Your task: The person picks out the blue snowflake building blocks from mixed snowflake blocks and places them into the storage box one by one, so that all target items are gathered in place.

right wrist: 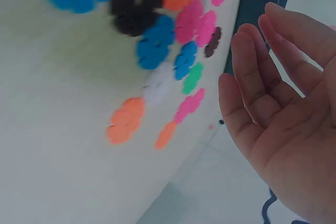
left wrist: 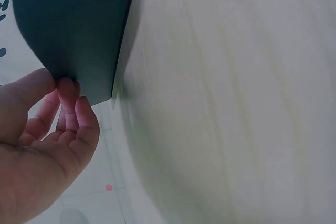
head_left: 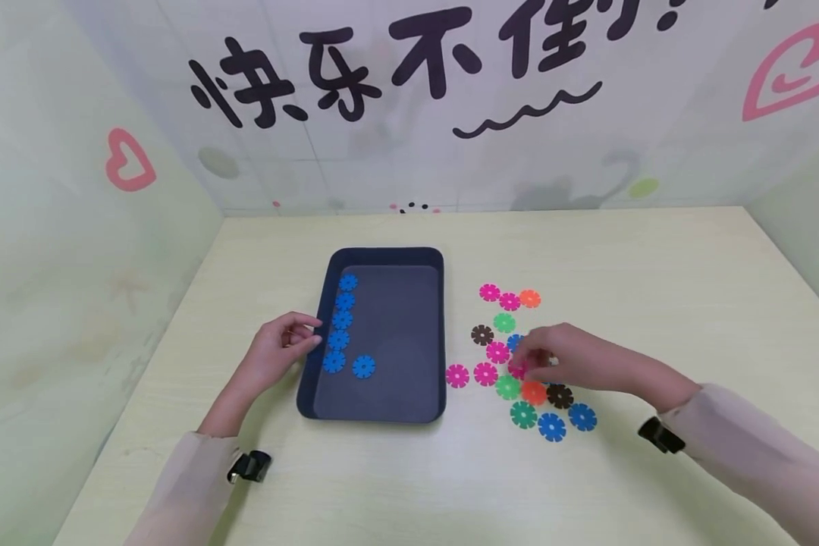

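Observation:
My left hand (head_left: 276, 351) is at the left rim of a dark rectangular tray (head_left: 406, 326); in the left wrist view its thumb and forefinger pinch the tray's edge. Inside the tray, several blue notched snowflake discs (head_left: 339, 339) form a column along the left side, with one blue disc (head_left: 364, 367) beside the lowest. My right hand (head_left: 576, 358) hovers over loose snowflake discs, its fingertips near a pink disc (head_left: 516, 370). In the right wrist view its fingers (right wrist: 253, 72) are gently bent, with nothing visible between them and the thumb. The hand partly covers some discs.
Right of the tray lie pink (head_left: 485, 374), orange (head_left: 530, 298), green (head_left: 504, 323), blue (head_left: 551, 427) and dark brown (head_left: 481, 335) discs; a white disc (right wrist: 158, 83) shows in the right wrist view. A printed wall (head_left: 382, 167) stands behind the pale table (head_left: 628, 258).

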{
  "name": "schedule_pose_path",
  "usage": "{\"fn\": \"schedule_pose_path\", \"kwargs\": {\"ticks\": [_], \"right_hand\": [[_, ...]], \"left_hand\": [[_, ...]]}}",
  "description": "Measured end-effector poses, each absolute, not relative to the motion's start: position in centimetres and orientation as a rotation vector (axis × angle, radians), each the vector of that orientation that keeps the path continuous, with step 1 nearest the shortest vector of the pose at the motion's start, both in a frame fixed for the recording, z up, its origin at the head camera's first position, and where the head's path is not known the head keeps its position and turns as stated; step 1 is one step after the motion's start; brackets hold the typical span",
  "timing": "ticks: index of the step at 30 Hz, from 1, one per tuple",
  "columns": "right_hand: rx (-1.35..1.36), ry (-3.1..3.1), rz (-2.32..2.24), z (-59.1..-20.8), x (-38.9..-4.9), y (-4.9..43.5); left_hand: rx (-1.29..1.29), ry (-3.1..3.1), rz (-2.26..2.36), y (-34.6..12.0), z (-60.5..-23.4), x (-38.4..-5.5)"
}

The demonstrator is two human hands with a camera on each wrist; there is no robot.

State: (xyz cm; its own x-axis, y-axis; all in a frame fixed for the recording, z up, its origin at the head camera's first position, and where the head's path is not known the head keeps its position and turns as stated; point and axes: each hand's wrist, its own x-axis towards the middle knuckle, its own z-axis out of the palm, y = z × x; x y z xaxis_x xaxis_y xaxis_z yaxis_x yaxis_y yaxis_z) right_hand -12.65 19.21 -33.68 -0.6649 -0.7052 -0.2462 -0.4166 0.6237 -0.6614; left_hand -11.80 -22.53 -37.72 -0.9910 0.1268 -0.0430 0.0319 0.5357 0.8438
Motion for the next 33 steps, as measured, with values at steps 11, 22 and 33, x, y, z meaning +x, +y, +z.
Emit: {"fn": "schedule_pose_path", "kwargs": {"ticks": [11,22,33], "right_hand": [[-0.798,2.406,-0.845,-35.6,-10.2,23.8],[-0.683,2.482,-0.905,-37.2,-8.5,26.5],[-0.675,2.542,-0.982,-38.3,-7.6,26.8]], "left_hand": [[0.147,2.671,1.452,-22.5,-37.9,-11.9],[0.146,2.665,1.459,-22.6,-37.9,-11.9],[0.141,2.661,1.458,-22.7,-37.8,-11.9]]}}
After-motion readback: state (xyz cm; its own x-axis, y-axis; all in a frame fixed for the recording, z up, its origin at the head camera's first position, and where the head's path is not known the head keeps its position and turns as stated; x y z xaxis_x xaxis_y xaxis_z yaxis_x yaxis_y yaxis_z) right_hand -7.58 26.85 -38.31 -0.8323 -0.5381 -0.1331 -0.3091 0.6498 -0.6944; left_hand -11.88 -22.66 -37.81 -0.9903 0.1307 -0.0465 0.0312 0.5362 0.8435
